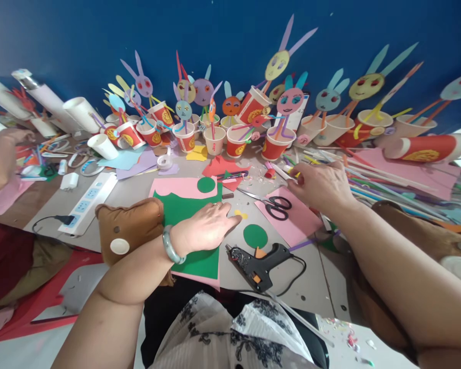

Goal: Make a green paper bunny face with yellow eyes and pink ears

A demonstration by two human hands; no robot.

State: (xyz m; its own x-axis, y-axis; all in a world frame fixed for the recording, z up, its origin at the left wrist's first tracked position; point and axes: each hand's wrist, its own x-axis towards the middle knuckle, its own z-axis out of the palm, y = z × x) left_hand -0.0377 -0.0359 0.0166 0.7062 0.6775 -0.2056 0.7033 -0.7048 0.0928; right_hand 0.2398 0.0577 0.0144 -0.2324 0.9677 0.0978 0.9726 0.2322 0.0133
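Note:
My left hand (208, 225) rests over the green sheet (192, 266), its fingers reaching past the sheet's right edge beside a small yellow paper piece (241, 214). Whether its fingertips hold anything is hidden. Over the pink paper (297, 218), my right hand (318, 185) has its fingertips at a white marker-like stick (282, 171). Black-handled scissors (277, 208) lie between the hands. A green paper circle (255, 236) is just below them, with a black glue gun (259, 266) nearer to me. Another green circle (206, 184) lies on the pink sheet at the top.
Paper cups (214, 139) with paper rabbit faces line the back by the blue wall. A white power strip (88, 205) and brown cushion (132, 230) are at left. Many coloured sticks (392, 179) lie at right. Another person's arm (0, 159) shows at far left.

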